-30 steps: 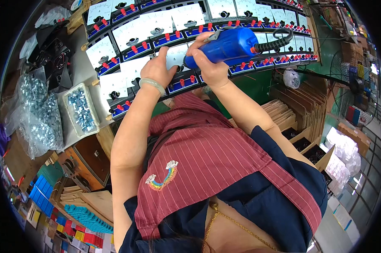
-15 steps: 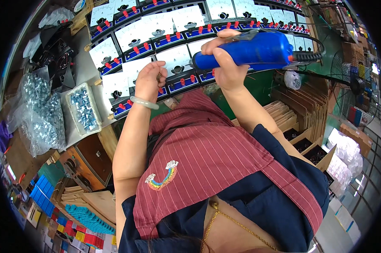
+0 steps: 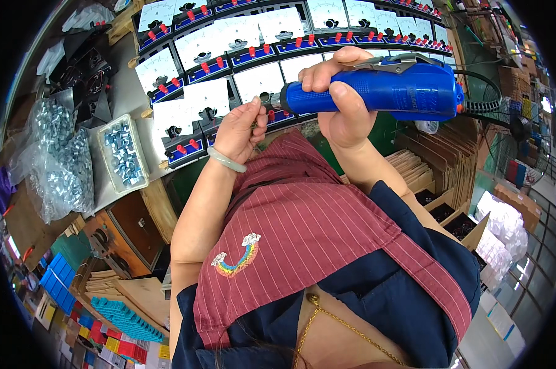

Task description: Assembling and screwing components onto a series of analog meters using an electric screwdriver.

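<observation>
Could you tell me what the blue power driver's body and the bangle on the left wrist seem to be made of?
The blue power driver, held in the right hand, looks like glossy moulded plastic: even colour, soft highlights. The bangle looks like polished pale-green stone or glass, smooth and slightly translucent; which one is unclear.

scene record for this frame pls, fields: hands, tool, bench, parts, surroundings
left hand: left hand with a pale bangle, fingertips pinched on a small dark part, too small to identify, beside the tool's tip
right hand: right hand wrapped around the blue cylindrical power screwdriver
tool: held roughly level, tip pointing left; black coiled cord at its rear
bench: rows of white-faced panel meters with blue bases and red terminals
parts: clear tray of small metal pieces; clear bags of similar pieces
surroundings: cardboard boxes at right
</observation>
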Available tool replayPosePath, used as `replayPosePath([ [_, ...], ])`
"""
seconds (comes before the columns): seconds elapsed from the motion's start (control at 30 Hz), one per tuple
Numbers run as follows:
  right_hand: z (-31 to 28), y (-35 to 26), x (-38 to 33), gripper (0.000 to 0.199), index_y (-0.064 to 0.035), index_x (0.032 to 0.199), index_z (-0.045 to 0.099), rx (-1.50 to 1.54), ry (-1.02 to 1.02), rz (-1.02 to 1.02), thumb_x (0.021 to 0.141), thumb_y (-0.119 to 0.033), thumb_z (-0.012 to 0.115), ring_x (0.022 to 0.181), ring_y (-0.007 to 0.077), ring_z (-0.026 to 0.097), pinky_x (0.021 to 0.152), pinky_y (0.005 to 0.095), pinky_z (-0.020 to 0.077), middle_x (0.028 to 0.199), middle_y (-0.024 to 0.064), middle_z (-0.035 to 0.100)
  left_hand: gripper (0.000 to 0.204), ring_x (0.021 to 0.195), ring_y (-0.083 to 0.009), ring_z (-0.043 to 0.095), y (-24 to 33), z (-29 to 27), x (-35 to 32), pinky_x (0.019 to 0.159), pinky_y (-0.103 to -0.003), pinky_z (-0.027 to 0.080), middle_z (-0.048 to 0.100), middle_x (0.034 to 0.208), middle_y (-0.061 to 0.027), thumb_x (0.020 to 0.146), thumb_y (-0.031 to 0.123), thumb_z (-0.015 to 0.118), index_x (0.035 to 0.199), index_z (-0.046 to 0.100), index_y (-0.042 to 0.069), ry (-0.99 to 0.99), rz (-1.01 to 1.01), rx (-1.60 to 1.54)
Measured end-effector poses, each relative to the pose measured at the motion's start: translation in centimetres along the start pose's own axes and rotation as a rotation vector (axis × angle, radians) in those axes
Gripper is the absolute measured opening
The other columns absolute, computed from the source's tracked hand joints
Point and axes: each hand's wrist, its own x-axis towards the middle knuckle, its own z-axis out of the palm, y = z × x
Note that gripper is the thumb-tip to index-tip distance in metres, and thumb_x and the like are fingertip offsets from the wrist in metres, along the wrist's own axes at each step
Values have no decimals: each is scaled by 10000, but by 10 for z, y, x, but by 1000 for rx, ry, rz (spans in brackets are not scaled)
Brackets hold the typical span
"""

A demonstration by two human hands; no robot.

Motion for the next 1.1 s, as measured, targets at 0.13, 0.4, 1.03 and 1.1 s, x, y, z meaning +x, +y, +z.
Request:
replayPosePath([
  [0.13, 4, 3, -3, 371, -18, 1097, 452, 0, 1, -3, 763, -60, 608, 739, 195, 583, 727, 344, 476, 783, 104, 593, 254, 470, -69, 375, -7, 1, 1, 433, -193, 289, 495, 605, -1, 896, 298, 556, 770, 540, 78, 73, 45, -36],
  [0.4, 10, 22, -2, 329, -21, 1075, 452, -37, 43, 11, 774, -56, 580, 732, 185, 580, 723, 324, 471, 769, 96, 591, 403, 524, -113, 408, -7, -3, -2, 473, -235, 319, 494, 616, -41, 903, 451, 476, 843, 530, 56, 7, -30, -119],
  [1.03, 1, 77, -10, 297, -6, 1036, 454, -702, -252, 0, 760, 19, 563, 716, 126, 562, 700, 258, 444, 788, 61, 586, 307, 833, -230, 604, -12, -31, -24, 735, -303, 497, 611, 950, -163, 958, 134, 350, 1173, 455, -59, -133, -97, -243],
  [1.1, -3, 81, -15, 291, -12, 1027, 467, -995, -308, -70, 762, -15, 589, 718, 115, 553, 699, 252, 442, 815, 48, 583, 307, 823, -228, 605, -12, -31, -25, 732, -303, 497, 611, 943, -157, 957, 129, 350, 1175, 455, -60, -82, -74, -276],
])
